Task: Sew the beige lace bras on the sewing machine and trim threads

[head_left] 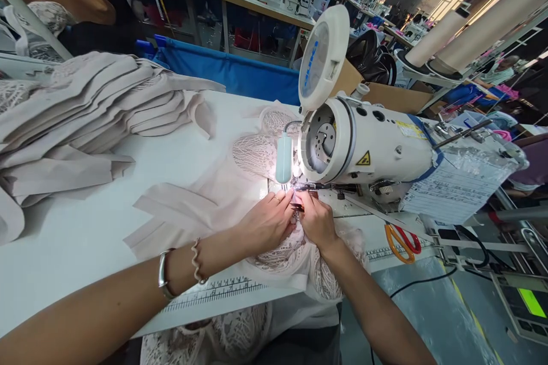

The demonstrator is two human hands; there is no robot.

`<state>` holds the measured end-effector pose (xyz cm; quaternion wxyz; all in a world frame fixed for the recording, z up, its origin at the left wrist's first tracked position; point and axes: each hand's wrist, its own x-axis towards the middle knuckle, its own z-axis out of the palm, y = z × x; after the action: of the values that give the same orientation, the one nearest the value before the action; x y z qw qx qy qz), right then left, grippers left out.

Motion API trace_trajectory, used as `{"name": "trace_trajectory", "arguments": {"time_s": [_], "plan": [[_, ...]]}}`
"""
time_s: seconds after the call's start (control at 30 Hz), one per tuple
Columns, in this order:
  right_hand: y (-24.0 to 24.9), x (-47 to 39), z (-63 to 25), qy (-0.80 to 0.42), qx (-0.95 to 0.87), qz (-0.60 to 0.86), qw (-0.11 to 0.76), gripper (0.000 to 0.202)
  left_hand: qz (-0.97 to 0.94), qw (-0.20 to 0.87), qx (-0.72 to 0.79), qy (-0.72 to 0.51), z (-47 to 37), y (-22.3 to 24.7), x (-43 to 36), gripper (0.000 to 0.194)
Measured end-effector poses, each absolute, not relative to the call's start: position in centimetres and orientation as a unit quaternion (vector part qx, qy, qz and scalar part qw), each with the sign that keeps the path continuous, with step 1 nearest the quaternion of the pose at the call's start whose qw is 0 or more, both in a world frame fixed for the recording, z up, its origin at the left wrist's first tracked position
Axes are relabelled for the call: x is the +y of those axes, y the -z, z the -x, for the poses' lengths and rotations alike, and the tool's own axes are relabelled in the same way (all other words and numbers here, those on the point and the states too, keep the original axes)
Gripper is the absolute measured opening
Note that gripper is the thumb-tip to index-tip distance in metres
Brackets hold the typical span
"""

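Note:
Under the lit needle area of a white sewing machine (377,142) lies a pale pink lace garment (278,256). My left hand (269,222) rests on it just left of the needle, fingers bent together and pressing the fabric. Close beside it, my right hand (315,218) is closed at the presser area, its fingertips around a small dark piece and the fabric edge; what exactly it pinches is too small to tell. A pale green lamp (283,159) hangs right above the fingertips.
Stacked beige fabric pieces (94,102) cover the table's left side. Orange-handled scissors (398,244) lie to the right, near a ruler strip (214,292) along the front edge. A blue cloth bin (222,71) stands behind. More garments hang over my lap.

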<state>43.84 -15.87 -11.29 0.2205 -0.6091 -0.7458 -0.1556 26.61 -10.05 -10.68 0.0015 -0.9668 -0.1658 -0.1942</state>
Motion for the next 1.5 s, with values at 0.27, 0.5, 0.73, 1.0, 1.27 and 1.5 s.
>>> {"name": "trace_trajectory", "arguments": {"time_s": [0.27, 0.5, 0.73, 1.0, 1.27, 1.5], "plan": [[11.2, -16.5, -43.8, 0.165, -0.750, 0.609, 0.197, 0.034, 0.969, -0.030, -0.179, 0.166, -26.3, 10.7, -9.9, 0.048], [11.3, -16.6, -43.9, 0.119, -0.743, 0.638, 0.167, 0.037, 0.969, -0.015, -0.207, 0.135, -26.1, 10.1, -9.7, 0.055], [11.2, -16.4, -43.9, 0.083, -0.739, 0.651, 0.150, 0.039, 0.968, 0.022, -0.199, 0.151, -26.0, 10.5, -9.8, 0.059], [10.9, -16.4, -43.9, 0.089, -0.741, 0.649, 0.150, 0.039, 0.965, 0.028, -0.206, 0.157, -26.0, 10.6, -9.9, 0.059], [10.8, -16.0, -43.9, 0.074, -0.717, 0.671, 0.172, 0.024, 0.962, 0.043, -0.216, 0.163, -26.1, 10.4, -9.6, 0.058], [9.7, -16.6, -44.8, -0.001, -0.716, 0.669, 0.200, 0.026, 0.982, 0.104, -0.098, 0.127, -26.2, 10.2, -10.8, 0.034]]}}
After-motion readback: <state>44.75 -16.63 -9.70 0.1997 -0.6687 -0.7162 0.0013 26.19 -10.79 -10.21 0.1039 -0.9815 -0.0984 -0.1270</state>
